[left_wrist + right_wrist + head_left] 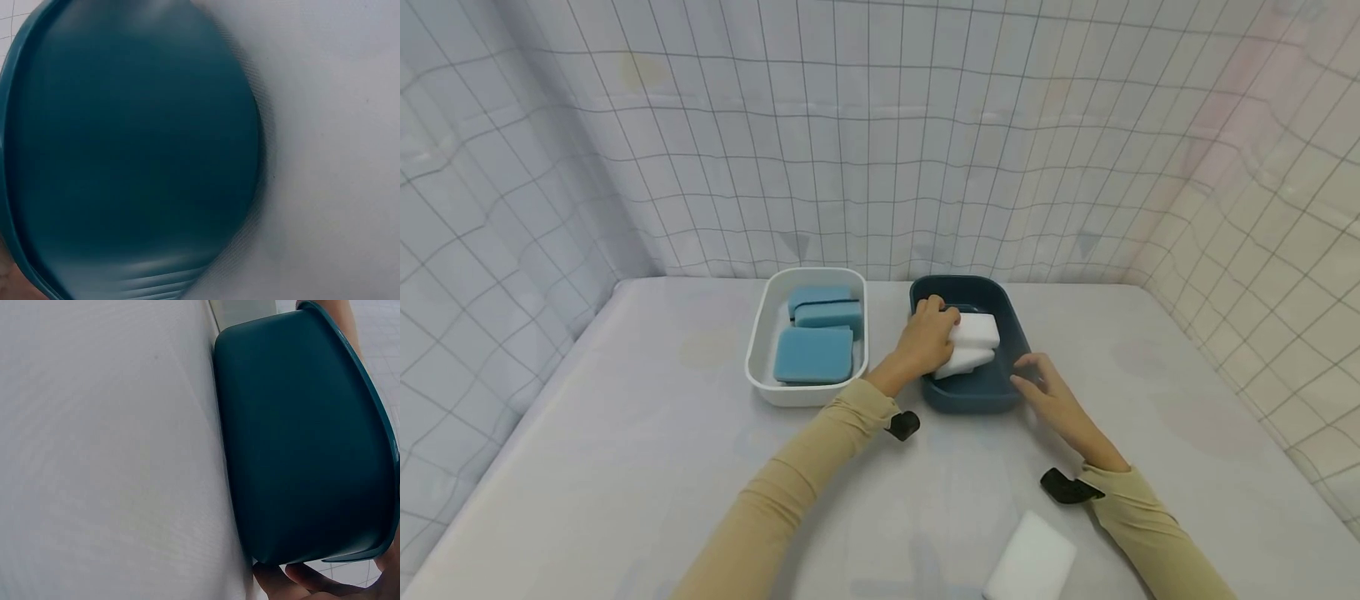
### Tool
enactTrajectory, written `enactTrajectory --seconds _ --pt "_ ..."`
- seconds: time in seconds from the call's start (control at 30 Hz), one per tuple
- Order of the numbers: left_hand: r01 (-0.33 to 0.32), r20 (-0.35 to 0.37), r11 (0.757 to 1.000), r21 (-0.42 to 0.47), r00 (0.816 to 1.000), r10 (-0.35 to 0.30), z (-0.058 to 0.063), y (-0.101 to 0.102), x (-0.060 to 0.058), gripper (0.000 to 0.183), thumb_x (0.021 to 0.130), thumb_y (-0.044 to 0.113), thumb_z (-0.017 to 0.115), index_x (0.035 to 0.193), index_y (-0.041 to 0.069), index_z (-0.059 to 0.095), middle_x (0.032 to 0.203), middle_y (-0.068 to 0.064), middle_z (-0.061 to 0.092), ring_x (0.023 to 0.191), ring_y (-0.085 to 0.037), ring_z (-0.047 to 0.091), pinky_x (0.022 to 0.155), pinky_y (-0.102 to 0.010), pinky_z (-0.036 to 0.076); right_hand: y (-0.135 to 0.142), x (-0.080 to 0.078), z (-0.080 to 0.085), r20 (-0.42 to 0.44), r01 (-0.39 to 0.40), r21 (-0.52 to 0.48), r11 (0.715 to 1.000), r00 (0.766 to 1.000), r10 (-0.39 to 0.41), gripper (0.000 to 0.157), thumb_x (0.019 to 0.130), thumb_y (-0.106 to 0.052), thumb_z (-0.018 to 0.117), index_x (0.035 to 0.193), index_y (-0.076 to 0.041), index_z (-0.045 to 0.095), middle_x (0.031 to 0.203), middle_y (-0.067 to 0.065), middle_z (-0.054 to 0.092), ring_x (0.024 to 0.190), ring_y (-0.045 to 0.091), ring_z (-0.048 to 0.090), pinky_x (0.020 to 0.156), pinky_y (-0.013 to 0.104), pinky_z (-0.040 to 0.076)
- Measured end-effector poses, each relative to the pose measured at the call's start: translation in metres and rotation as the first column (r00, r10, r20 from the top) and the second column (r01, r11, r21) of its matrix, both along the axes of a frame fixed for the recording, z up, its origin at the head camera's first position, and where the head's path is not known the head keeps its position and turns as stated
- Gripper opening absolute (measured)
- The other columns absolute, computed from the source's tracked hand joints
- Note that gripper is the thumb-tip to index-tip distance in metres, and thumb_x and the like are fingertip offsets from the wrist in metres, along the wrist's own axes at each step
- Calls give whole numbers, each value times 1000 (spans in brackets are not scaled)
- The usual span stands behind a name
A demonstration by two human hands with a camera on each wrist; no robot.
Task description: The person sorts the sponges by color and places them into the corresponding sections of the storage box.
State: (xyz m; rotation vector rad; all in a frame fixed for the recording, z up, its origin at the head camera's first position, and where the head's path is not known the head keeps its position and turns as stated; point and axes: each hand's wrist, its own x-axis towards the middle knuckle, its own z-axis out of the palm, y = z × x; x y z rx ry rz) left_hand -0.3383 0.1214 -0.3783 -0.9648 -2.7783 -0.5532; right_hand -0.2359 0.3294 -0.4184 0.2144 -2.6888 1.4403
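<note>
My left hand [928, 337] reaches over the left rim of a dark teal bin [973, 402]. Its bent fingers are on the left end of a white sponge [976, 330], and the thumb is hidden. Other white sponge [964, 362] surfaces show just below, inside the bin. Beside the bin's right wall is my right hand [1051, 396], its fingers loosely bent with nothing between them. In the right wrist view, some fingers [306, 584] show at the lower end of the bin [306, 437]. The left wrist view is mostly the bin's outer wall [131, 144].
A white bin [808, 398] with several blue sponges [814, 354] stands left of the teal one. Another white sponge [1032, 558] lies on the white table [625, 433] near the front. Grid-patterned sheets [880, 125] close off the back and sides.
</note>
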Motion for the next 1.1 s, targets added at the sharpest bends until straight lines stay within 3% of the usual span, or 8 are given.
enactTrajectory --seconds 0.33,0.7,0.97,1.1 --pt "5 15 1000 26 1000 -6 1 -4 4 31 88 8 54 119 10 54 134 -17 39 119 -31 42 91 -38 46 1 -3 -3 -11 -5 4 1000 1000 5 33 97 -23 45 121 -2 37 137 21 33 137 35 22 104 61 24" --pt "45 -26 995 94 999 -42 0 -10 12 35 86 5 54 120 10 52 134 -19 39 116 -32 43 93 -38 44 2 -3 -4 -4 -11 -2 1000 1000 11 35 97 -25 45 122 -1 36 137 21 32 137 35 21 103 60 26" --pt "81 -61 983 163 996 -72 1 -12 21 40 85 5 57 124 10 50 133 -17 39 117 -30 43 89 -36 47 0 -2 -3 0 -3 6 1000 1000 3 33 97 -24 45 121 -3 37 136 18 33 132 33 29 98 51 31" --pt "88 -74 982 167 994 -77 1 -10 24 40 85 6 57 124 11 50 133 -16 39 117 -29 44 89 -35 47 0 -2 -3 -3 -3 0 1000 1000 3 33 97 -23 45 121 -1 36 135 19 33 133 34 27 100 54 29"
